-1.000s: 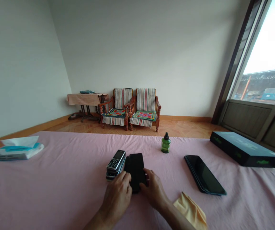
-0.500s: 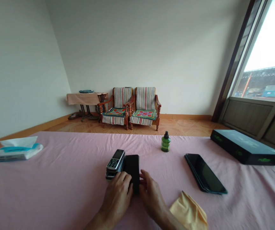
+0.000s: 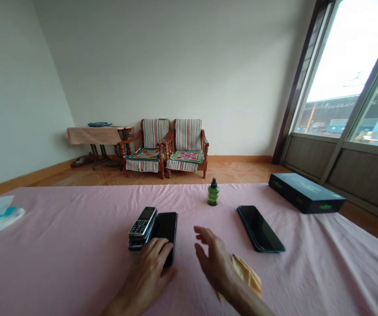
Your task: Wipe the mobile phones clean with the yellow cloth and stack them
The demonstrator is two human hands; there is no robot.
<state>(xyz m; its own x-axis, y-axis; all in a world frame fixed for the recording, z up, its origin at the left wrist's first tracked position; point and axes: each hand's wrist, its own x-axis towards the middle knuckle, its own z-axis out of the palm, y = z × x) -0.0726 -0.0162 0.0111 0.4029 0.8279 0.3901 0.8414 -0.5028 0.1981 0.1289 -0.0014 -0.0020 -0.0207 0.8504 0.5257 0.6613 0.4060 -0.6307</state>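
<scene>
My left hand (image 3: 151,267) lies over the near end of a black smartphone (image 3: 166,228), its fingers stretched out and the thumb apart. Beside that phone, on its left, a keypad phone (image 3: 143,224) rests on top of another device, touching the smartphone's edge. To the right, my right hand (image 3: 213,259) hovers with fingers spread and nothing in them. A yellow cloth (image 3: 250,276) lies crumpled partly behind my right wrist. Farther right are stacked dark tablets or large phones (image 3: 261,230), the top one screen up.
A green bottle with a black cap (image 3: 213,193) stands near the far edge of the pink cloth (image 3: 77,228). A black box (image 3: 307,193) sits at the right. A tissue pack (image 3: 1,219) is at the left. Two wooden chairs (image 3: 187,149) stand beyond.
The view has turned to the right. My right hand has moved away from the smartphone's right edge and spread open. My left hand has flattened and its thumb has come off the phone.
</scene>
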